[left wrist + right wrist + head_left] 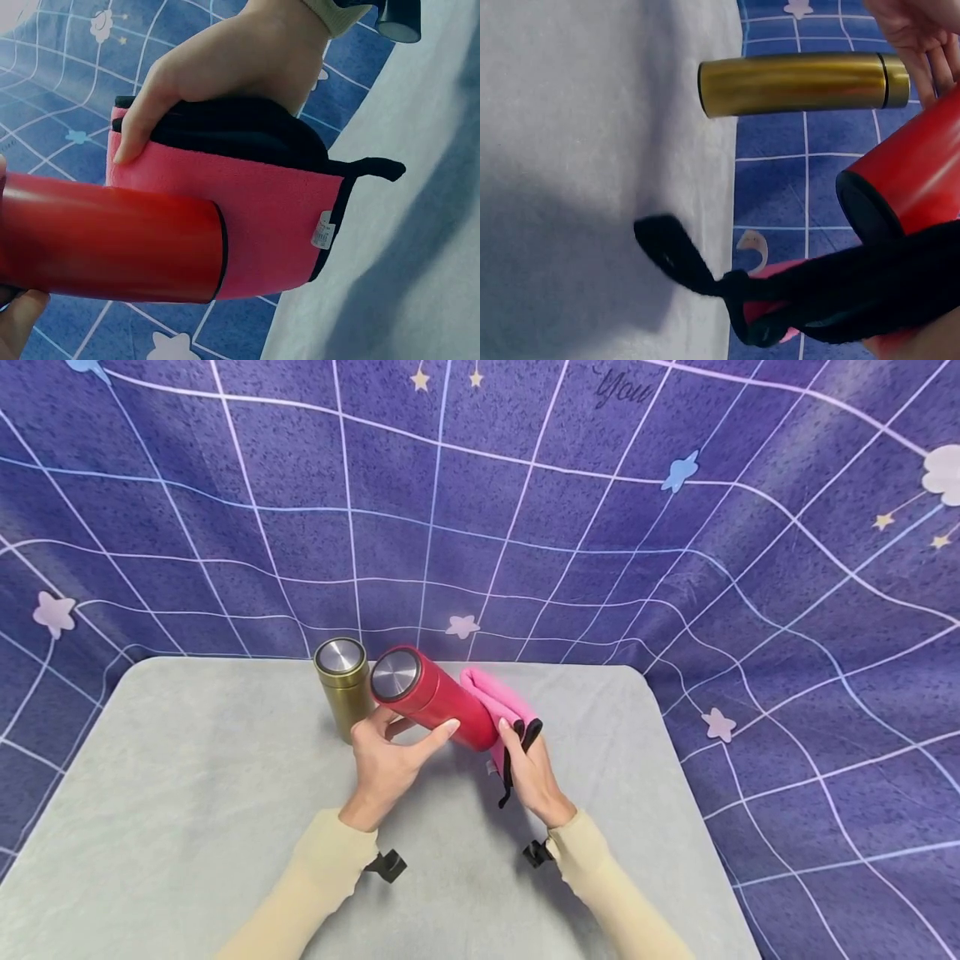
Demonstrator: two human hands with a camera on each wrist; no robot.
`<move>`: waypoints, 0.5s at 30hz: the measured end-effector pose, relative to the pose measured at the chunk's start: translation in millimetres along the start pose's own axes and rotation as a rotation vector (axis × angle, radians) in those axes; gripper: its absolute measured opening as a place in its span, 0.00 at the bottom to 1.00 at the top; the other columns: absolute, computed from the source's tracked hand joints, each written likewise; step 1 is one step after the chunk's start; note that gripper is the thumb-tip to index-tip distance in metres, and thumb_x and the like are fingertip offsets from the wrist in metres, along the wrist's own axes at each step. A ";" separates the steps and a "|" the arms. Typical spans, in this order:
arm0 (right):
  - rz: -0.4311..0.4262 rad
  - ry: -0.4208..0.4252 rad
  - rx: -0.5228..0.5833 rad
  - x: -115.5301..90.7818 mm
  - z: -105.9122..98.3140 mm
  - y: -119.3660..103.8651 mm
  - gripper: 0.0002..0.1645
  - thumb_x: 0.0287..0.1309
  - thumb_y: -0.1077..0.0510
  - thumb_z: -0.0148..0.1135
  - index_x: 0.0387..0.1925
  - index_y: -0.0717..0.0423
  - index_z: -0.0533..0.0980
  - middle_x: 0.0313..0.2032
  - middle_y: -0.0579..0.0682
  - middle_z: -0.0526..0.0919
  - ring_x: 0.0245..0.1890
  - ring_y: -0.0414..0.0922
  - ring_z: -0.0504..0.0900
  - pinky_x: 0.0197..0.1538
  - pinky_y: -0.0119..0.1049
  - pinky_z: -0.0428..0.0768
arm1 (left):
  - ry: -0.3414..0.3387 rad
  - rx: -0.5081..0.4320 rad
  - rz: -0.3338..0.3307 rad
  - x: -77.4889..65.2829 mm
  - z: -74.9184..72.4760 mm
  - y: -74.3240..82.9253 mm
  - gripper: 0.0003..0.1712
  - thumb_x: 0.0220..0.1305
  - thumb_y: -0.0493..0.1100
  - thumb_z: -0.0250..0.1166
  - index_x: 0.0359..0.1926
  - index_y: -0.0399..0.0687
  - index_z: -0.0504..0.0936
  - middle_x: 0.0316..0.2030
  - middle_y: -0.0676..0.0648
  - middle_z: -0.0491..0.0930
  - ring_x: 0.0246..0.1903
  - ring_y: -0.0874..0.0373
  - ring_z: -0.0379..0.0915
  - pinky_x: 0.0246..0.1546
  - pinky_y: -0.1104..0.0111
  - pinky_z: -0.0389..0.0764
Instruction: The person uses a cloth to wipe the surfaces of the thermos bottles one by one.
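A red thermos bottle (pixel 450 702) with a silver-topped lid is held tilted above the table, lid to the upper left. My left hand (pixel 382 768) grips it near the lid end, thumb along the near side. In my right hand (pixel 534 777) is a folded pink cloth (pixel 498 697) with black edging, a black loop and a small white label (pixel 323 230). The cloth lies beside the bottle's base end; the left wrist view shows the two overlapping, though contact is hard to tell. The right wrist view shows the bottle's dark base (pixel 866 210).
A gold thermos bottle (pixel 341 693) stands upright on the grey-covered table (pixel 195 777), just left of the red one and close to my left fingers. Behind and to the right hangs a blue curtain (pixel 480 510) with a grid and stars.
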State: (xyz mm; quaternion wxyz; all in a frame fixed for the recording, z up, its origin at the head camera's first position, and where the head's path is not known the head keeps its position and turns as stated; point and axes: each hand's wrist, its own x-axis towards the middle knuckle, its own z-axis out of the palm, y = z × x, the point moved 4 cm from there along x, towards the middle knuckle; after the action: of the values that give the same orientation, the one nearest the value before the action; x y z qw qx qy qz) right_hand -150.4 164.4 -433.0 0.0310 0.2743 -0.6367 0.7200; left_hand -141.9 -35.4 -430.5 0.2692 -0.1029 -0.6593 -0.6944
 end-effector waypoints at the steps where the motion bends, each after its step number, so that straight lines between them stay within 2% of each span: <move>1: 0.021 0.008 -0.012 -0.4 -1.5 3.0 0.30 0.80 0.67 0.40 0.79 0.64 0.66 0.77 0.65 0.68 0.31 0.37 0.82 0.13 0.47 0.72 | -0.001 -0.001 -0.001 0.1 -0.2 0.2 0.25 0.47 0.31 0.85 0.50 0.41 0.91 0.40 0.50 0.92 0.42 0.60 0.87 0.45 0.69 0.90; 3: 0.065 0.060 -0.089 -2.8 -6.4 10.6 0.28 0.83 0.63 0.42 0.77 0.58 0.71 0.75 0.58 0.74 0.45 0.40 0.84 0.23 0.47 0.83 | -0.004 -0.002 -0.006 0.3 -0.7 0.3 0.24 0.47 0.31 0.86 0.48 0.42 0.92 0.39 0.49 0.92 0.41 0.60 0.87 0.45 0.69 0.90; 4: 0.090 0.083 -0.119 -3.8 -8.8 14.9 0.27 0.83 0.61 0.43 0.75 0.56 0.74 0.73 0.55 0.76 0.53 0.42 0.83 0.31 0.45 0.87 | -0.004 -0.003 -0.011 0.3 -0.8 0.2 0.23 0.48 0.31 0.86 0.48 0.42 0.92 0.39 0.50 0.92 0.41 0.60 0.87 0.45 0.69 0.90; 5: 0.111 0.109 -0.152 -5.3 -11.1 18.6 0.26 0.84 0.59 0.44 0.74 0.55 0.76 0.72 0.52 0.78 0.54 0.43 0.84 0.42 0.43 0.89 | -0.006 -0.003 -0.015 0.2 -0.9 -0.1 0.23 0.48 0.32 0.86 0.47 0.42 0.92 0.39 0.50 0.92 0.40 0.60 0.87 0.45 0.69 0.90; 6: 0.137 0.133 -0.185 -7.3 -13.2 21.7 0.25 0.85 0.56 0.45 0.72 0.53 0.78 0.70 0.49 0.80 0.55 0.43 0.85 0.53 0.40 0.88 | -0.007 -0.004 -0.021 0.0 -0.9 -0.5 0.22 0.48 0.32 0.86 0.47 0.43 0.92 0.38 0.50 0.92 0.40 0.60 0.87 0.45 0.69 0.89; 8: 0.168 0.182 -0.239 -9.5 -16.0 25.7 0.24 0.85 0.53 0.46 0.69 0.53 0.80 0.67 0.47 0.83 0.65 0.43 0.79 0.70 0.34 0.76 | -0.006 -0.007 -0.032 -0.3 -1.0 -0.7 0.22 0.48 0.33 0.86 0.46 0.43 0.92 0.38 0.50 0.92 0.40 0.60 0.87 0.45 0.69 0.89; 11: 0.229 0.249 -0.214 -11.6 -17.3 29.7 0.24 0.84 0.51 0.47 0.67 0.57 0.80 0.64 0.49 0.84 0.68 0.45 0.77 0.75 0.35 0.70 | -0.003 -0.019 -0.053 -1.1 -1.0 -1.5 0.20 0.49 0.33 0.85 0.45 0.43 0.92 0.37 0.52 0.92 0.39 0.59 0.88 0.45 0.69 0.90; 13: 0.291 0.315 -0.168 -13.4 -17.7 32.0 0.22 0.83 0.49 0.47 0.61 0.57 0.79 0.57 0.48 0.84 0.63 0.44 0.78 0.71 0.34 0.70 | -0.005 -0.031 -0.070 -1.7 -0.6 -2.1 0.19 0.49 0.33 0.85 0.45 0.43 0.92 0.37 0.52 0.91 0.39 0.58 0.88 0.45 0.69 0.90; 15: 0.361 0.383 -0.090 -15.7 -18.0 35.1 0.18 0.82 0.46 0.48 0.55 0.55 0.76 0.49 0.45 0.80 0.56 0.41 0.76 0.66 0.31 0.71 | -0.010 -0.044 -0.086 -2.3 -0.2 -2.6 0.19 0.50 0.32 0.85 0.44 0.43 0.92 0.36 0.53 0.91 0.40 0.57 0.88 0.45 0.68 0.90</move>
State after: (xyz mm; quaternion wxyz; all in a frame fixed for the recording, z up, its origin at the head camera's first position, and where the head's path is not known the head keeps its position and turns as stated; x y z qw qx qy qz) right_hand -157.3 179.4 -472.1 0.0341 0.0131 -0.6890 0.7238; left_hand -141.3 -35.1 -433.9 0.2337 -0.0839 -0.6491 -0.7191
